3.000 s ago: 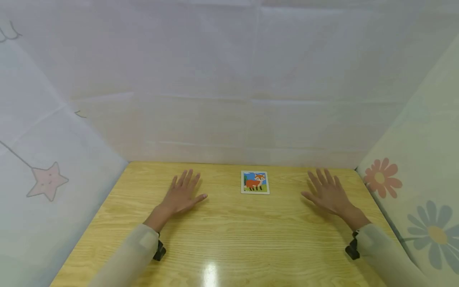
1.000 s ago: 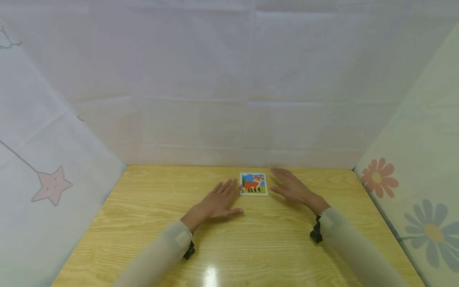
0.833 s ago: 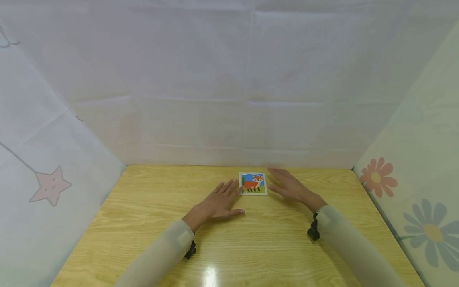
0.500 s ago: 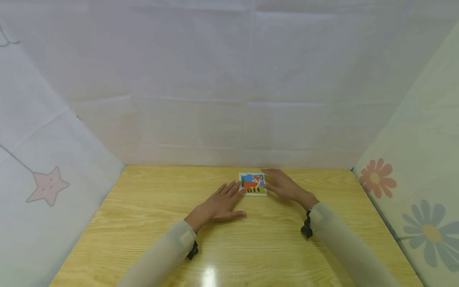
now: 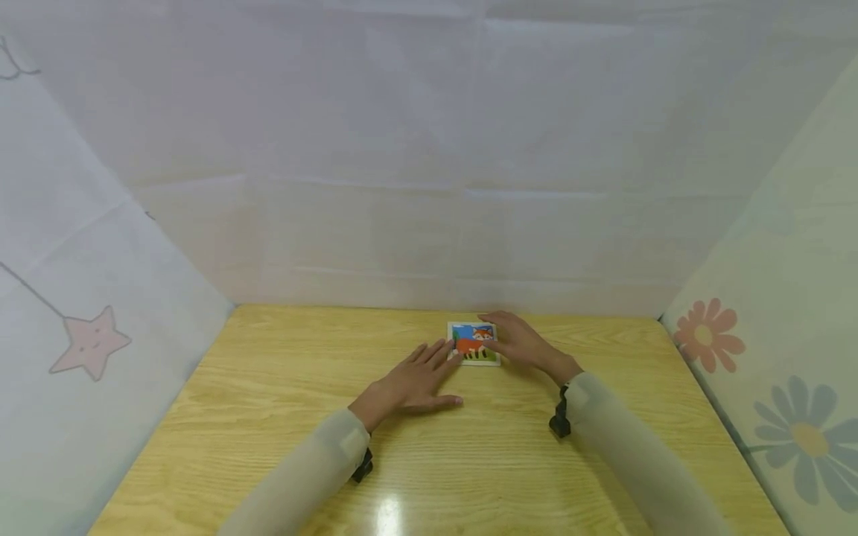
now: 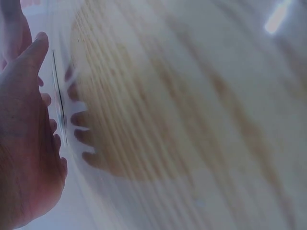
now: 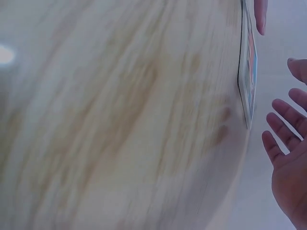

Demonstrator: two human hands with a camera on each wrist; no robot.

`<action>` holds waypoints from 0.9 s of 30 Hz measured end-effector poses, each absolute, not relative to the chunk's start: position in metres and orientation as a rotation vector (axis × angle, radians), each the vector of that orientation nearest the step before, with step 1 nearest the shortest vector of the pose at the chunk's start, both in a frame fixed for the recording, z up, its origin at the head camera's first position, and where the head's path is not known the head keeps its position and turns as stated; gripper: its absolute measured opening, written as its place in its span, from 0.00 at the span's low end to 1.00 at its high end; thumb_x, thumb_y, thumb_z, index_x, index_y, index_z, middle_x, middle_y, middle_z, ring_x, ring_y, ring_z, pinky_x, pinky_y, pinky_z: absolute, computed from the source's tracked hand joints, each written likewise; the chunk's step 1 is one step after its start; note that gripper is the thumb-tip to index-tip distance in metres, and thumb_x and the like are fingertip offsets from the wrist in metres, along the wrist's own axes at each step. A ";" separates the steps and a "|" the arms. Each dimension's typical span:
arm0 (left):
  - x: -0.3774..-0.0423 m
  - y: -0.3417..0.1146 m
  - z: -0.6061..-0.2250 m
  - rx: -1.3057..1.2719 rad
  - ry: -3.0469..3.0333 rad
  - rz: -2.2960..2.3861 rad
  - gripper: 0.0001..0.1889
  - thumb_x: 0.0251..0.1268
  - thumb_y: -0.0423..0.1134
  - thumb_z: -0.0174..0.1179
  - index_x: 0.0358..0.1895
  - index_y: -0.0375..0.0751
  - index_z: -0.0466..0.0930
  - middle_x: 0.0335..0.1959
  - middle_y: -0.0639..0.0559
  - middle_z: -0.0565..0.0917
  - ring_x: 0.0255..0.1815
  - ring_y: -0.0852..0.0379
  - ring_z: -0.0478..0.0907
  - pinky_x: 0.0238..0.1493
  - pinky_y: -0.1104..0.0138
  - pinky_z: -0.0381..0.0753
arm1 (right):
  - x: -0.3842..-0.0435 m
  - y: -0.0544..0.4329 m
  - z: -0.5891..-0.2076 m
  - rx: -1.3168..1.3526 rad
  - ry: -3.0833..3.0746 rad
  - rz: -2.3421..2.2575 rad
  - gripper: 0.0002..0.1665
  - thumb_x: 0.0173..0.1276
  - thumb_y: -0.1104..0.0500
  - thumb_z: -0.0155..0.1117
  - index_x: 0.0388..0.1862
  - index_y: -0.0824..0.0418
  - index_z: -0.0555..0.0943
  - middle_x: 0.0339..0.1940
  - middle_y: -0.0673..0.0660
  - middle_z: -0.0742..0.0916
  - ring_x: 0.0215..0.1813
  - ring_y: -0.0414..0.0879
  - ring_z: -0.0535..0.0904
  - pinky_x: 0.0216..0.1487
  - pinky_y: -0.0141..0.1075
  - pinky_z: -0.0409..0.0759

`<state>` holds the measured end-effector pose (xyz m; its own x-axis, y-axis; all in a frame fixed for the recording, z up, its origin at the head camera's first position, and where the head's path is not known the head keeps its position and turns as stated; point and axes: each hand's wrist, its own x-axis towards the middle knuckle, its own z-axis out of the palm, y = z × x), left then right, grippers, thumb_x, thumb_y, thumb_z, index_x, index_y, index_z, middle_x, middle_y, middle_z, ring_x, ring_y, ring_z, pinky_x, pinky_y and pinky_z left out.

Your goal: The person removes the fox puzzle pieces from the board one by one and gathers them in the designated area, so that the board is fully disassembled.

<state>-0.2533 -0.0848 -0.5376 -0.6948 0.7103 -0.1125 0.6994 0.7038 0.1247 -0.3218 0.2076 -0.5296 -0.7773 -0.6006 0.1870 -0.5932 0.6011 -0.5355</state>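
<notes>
A small square picture board (image 5: 469, 332) with a white border and a fox on it lies flat at the back of the wooden table. My left hand (image 5: 414, 381) has its fingers straight and spread, with the tips over the board's left edge. From the right, my right hand (image 5: 524, 342) reaches in, fingers loosely bent, thumb over the picture's right part. In the right wrist view a gap shows between the right hand (image 7: 292, 158) and the board (image 7: 247, 72). The left wrist view shows the left hand (image 6: 29, 124) raised over its shadow; its contact with the board is unclear.
The table (image 5: 302, 357) meets a pale cloth wall (image 5: 362, 223) just behind the board. Side cloths carry a pink star (image 5: 92, 342) on the left and flowers (image 5: 710, 335) on the right. Dark wrist cameras (image 5: 559, 420) sit below both sleeves.
Both hands have come inward from the table's sides to the fox board. Over the last second the right hand has moved further left, over the board's right edge. The board has stayed put.
</notes>
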 end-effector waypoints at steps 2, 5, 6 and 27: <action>-0.254 -0.084 -0.537 1.149 2.760 0.102 0.49 0.78 0.76 0.40 0.88 0.47 0.46 0.89 0.42 0.43 0.89 0.44 0.39 0.86 0.46 0.44 | -0.324 0.205 -0.529 -1.073 2.806 -0.921 0.35 0.78 0.57 0.69 0.77 0.71 0.72 0.75 0.68 0.77 0.77 0.67 0.70 0.76 0.66 0.66; -0.253 -0.083 -0.536 1.149 2.763 0.093 0.48 0.78 0.75 0.40 0.89 0.48 0.45 0.89 0.43 0.43 0.89 0.44 0.40 0.87 0.47 0.43 | -0.328 0.201 -0.531 -1.102 2.814 -0.904 0.34 0.78 0.58 0.69 0.76 0.70 0.73 0.72 0.68 0.80 0.72 0.66 0.75 0.72 0.65 0.72; -0.254 -0.083 -0.536 1.149 2.764 0.083 0.48 0.78 0.76 0.39 0.89 0.49 0.45 0.89 0.43 0.43 0.89 0.44 0.39 0.87 0.47 0.43 | -0.330 0.199 -0.531 -1.107 2.814 -0.903 0.33 0.78 0.58 0.69 0.76 0.70 0.73 0.71 0.67 0.81 0.71 0.65 0.77 0.70 0.64 0.74; -0.254 -0.079 -0.534 1.164 2.720 0.021 0.48 0.78 0.76 0.39 0.89 0.50 0.46 0.89 0.44 0.42 0.89 0.45 0.42 0.86 0.46 0.45 | -0.347 0.175 -0.533 -1.108 2.763 -0.984 0.24 0.75 0.65 0.68 0.67 0.71 0.81 0.58 0.65 0.86 0.57 0.60 0.84 0.59 0.55 0.85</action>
